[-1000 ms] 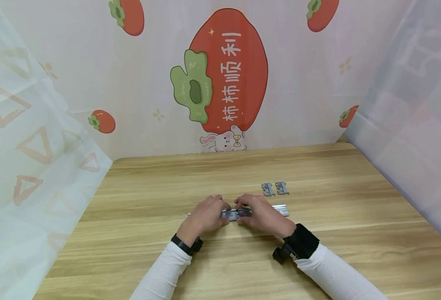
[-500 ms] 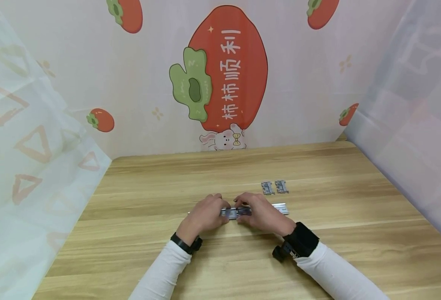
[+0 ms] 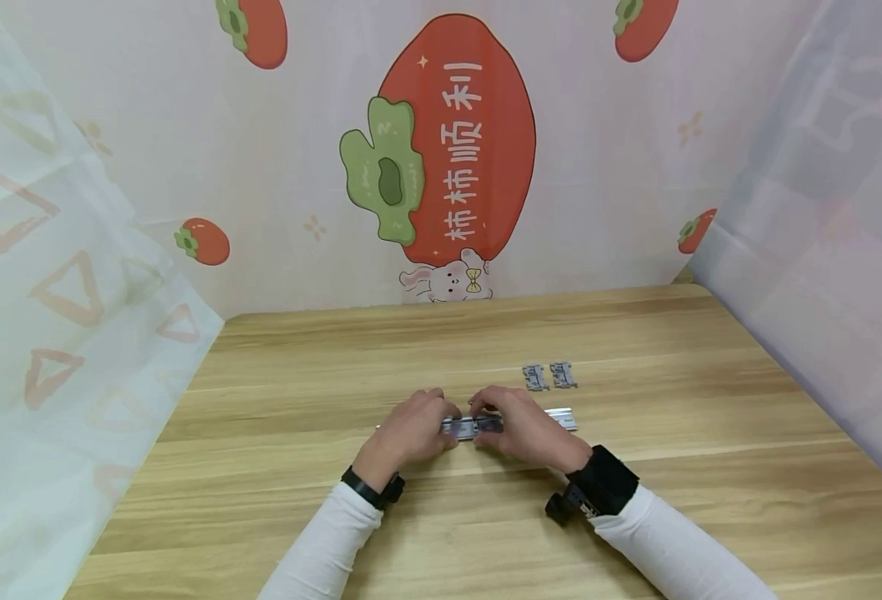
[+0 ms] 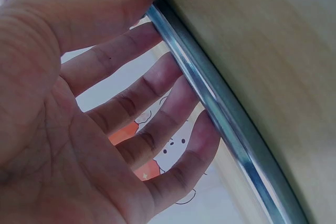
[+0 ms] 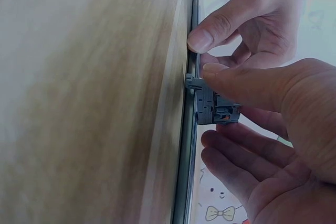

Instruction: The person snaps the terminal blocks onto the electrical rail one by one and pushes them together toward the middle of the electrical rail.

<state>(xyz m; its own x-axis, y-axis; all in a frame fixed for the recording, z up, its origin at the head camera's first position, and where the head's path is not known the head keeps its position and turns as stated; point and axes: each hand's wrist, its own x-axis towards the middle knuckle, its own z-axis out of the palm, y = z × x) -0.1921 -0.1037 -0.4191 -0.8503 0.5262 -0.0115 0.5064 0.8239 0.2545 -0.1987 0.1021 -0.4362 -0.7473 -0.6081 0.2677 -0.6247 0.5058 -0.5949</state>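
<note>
A silver DIN rail (image 3: pixel 563 418) lies lengthwise across the table, its middle partly covered by both hands. My left hand (image 3: pixel 411 429) holds the rail, thumb on the near edge and fingertips along the far edge, as the left wrist view shows. Just to the right, my right hand (image 3: pixel 525 427) pinches a grey terminal block (image 5: pixel 206 103) between thumb and fingers. This block stands upright on the rail, its foot right at the rail's near edge in the right wrist view. The two hands are close together, fingertips facing each other.
Two more grey terminal blocks, a left one (image 3: pixel 535 377) and a right one (image 3: pixel 563 375), lie flat behind the rail's right part. The wooden table (image 3: pixel 298 358) ends at a printed cloth backdrop (image 3: pixel 276 167), with cloth walls on both sides.
</note>
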